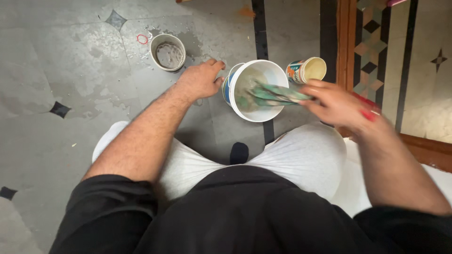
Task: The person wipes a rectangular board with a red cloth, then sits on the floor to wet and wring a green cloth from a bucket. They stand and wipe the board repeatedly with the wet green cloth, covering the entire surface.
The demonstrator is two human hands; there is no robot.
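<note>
Left hand (200,80) rests palm-down, arm outstretched; right hand (336,103), blurred, fingers closed in a grip.

One head-worn camera looks steeply down, close over the lap and floor (56,84).

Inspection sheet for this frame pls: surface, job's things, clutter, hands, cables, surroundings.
Surface: grey stone floor with dark diamond insets, wet patches near the top.
Job's things: white bucket, tilted, inside smeared; green-stained cloth hangs into it.
Clutter: grey cup with residue; small can with pale inside, beside the bucket; red rubber band on the floor.
Hands: left hand rests on the floor against the bucket's rim; right hand, blurred, grips the cloth.
Cables: nothing seen.
Surroundings: wooden threshold at right, patterned tiles beyond; the person's knees in light trousers, dark top.
</note>
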